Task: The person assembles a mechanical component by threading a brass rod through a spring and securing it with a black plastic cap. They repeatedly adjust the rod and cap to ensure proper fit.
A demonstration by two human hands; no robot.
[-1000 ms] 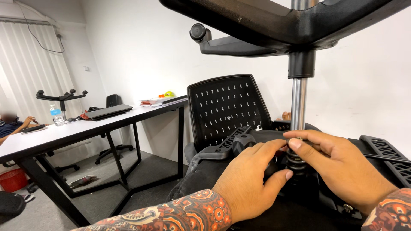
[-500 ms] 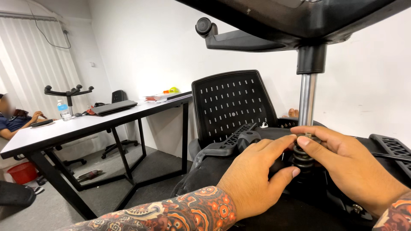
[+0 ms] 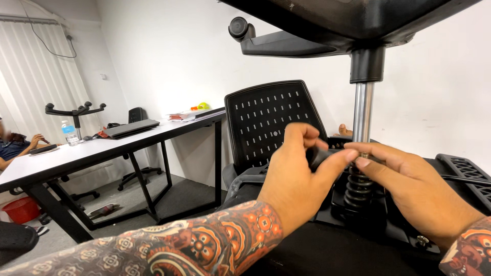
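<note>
Black knob [image 3: 318, 153] mostly hidden between left hand [image 3: 299, 176], right hand [image 3: 409, 186].

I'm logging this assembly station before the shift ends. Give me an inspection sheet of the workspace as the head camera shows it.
Surface: black underside of a chair seat, lying bottom up.
Job's things: chrome gas-lift column standing upright in the mechanism; black coil spring at its foot; wheeled chair base on top.
Clutter: perforated chair back behind; on the white table a water bottle, a flat dark panel, papers.
Hands: left hand and right hand pinch a small black part beside the column.
Cables: one black cable at right.
Surroundings: white walls, blinds, a red bin, another person seated at far left.
</note>
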